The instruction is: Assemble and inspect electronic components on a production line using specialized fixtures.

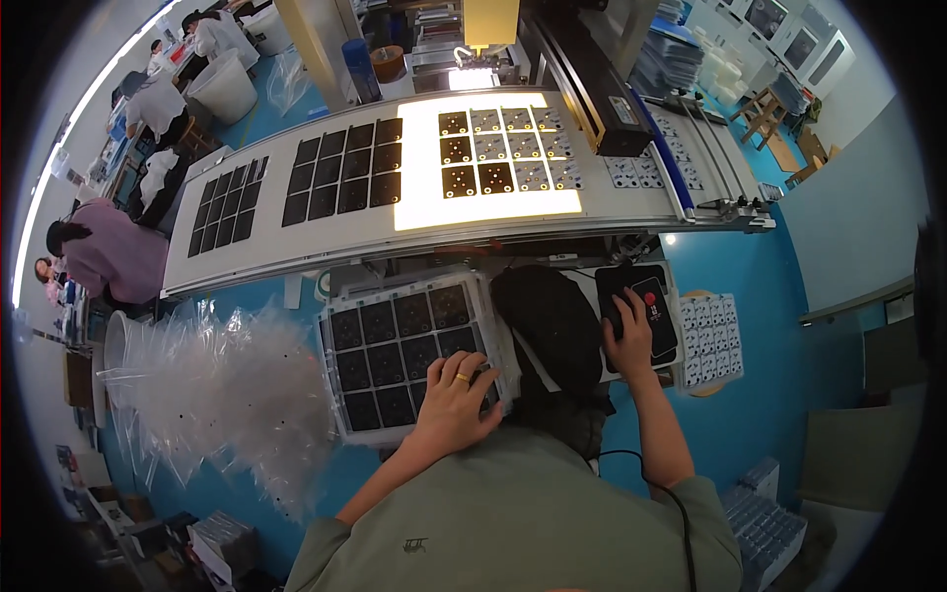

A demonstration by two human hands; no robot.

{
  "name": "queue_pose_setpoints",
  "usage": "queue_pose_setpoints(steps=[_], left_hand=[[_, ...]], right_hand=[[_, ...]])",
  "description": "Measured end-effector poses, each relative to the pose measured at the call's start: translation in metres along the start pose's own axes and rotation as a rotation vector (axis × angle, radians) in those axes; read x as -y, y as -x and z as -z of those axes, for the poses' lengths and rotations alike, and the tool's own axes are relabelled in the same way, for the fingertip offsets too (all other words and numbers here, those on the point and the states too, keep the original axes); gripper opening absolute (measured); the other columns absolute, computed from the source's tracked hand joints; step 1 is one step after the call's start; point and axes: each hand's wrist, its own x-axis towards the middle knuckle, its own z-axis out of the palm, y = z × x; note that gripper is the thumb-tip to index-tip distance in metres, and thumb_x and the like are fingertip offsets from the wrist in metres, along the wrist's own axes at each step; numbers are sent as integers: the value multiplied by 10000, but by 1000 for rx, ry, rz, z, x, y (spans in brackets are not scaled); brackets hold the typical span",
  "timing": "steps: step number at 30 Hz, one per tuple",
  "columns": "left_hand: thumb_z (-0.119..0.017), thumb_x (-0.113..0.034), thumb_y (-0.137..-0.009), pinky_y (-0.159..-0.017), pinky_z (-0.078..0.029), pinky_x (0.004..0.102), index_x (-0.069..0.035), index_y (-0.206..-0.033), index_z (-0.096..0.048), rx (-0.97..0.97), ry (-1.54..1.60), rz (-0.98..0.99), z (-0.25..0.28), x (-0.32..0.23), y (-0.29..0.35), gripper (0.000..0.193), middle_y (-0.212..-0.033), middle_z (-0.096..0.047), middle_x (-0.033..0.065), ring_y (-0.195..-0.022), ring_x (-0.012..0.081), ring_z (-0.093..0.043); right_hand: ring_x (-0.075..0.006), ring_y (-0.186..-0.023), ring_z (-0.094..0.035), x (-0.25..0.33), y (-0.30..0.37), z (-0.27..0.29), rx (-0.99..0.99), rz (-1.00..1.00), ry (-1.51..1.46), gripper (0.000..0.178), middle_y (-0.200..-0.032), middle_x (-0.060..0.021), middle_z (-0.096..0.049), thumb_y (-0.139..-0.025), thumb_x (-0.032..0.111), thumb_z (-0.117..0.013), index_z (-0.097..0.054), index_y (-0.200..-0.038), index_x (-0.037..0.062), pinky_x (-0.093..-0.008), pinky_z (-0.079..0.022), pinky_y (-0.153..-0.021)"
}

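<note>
My left hand (457, 400), a ring on one finger, lies with fingers spread over the lower right of a clear plastic tray (347, 436). Square black panels (377, 324) fill the tray's compartments in rows; the hand hides some of them. To the right, my right hand (631, 335) rests over a dark computer mouse (610, 314), which its fingers partly cover. Under the mouse is a black mouse pad (659, 296) with a red mark. Between my hands sits a black, rounded soft-looking object (550, 331).
Ahead runs a white conveyor belt (271, 222) carrying groups of dark panels (343, 173), some under a bright light, below a yellow-fronted machine head (490, 25). Clear plastic bags (227, 395) bulge at left. A tray of white patterned pieces (712, 340) stands right. Several people work at far left.
</note>
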Motion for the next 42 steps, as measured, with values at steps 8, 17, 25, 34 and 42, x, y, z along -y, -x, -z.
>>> queue_pose_setpoints(steps=[8, 17, 25, 34, 42], left_hand=[[-877, -263, -794, -1149, -395, 544, -99, -1277, -727, -1, 11, 1, 0, 1, 1, 532, -1379, -580, 122, -1354, 347, -534], [-873, -255, -789, -1150, -385, 540, -113, -1286, -718, 16, 13, 10, 2, -2, -2, 539, -1381, -580, 117, -1350, 353, -534], [-870, -234, -781, -1149, -384, 535, -115, -1280, -717, 15, 8, 9, 3, -5, -4, 536, -1376, -585, 114, -1350, 355, -535], [-869, -218, -776, -1148, -388, 541, -106, -1274, -725, 13, 10, 7, 2, -4, -3, 531, -1379, -597, 121, -1355, 364, -537], [-870, -223, -781, -1148, -388, 546, -98, -1275, -728, 10, -2, 5, 2, -6, -3, 529, -1385, -602, 132, -1356, 374, -539]], right_hand=[[-494, -1312, -655, 1, -1, 1, -7, 7, 20, 524, -1541, -262, -571, -937, 102, -790, -639, -1435, 37, -504, -591, -1058], [-495, -1324, -645, 3, -1, 3, -2, -9, 13, 531, -1544, -256, -571, -926, 96, -790, -637, -1430, 31, -509, -580, -1073], [-494, -1323, -646, 1, 0, 4, -9, -15, 11, 543, -1542, -249, -576, -916, 80, -788, -630, -1434, 27, -511, -578, -1076], [-490, -1327, -644, 2, 0, 4, -9, -21, 4, 549, -1552, -248, -567, -926, 108, -789, -619, -1443, 34, -504, -580, -1077], [-494, -1316, -646, 3, -1, 6, -2, -29, -7, 558, -1538, -252, -572, -921, 103, -789, -613, -1444, 24, -504, -581, -1073]])
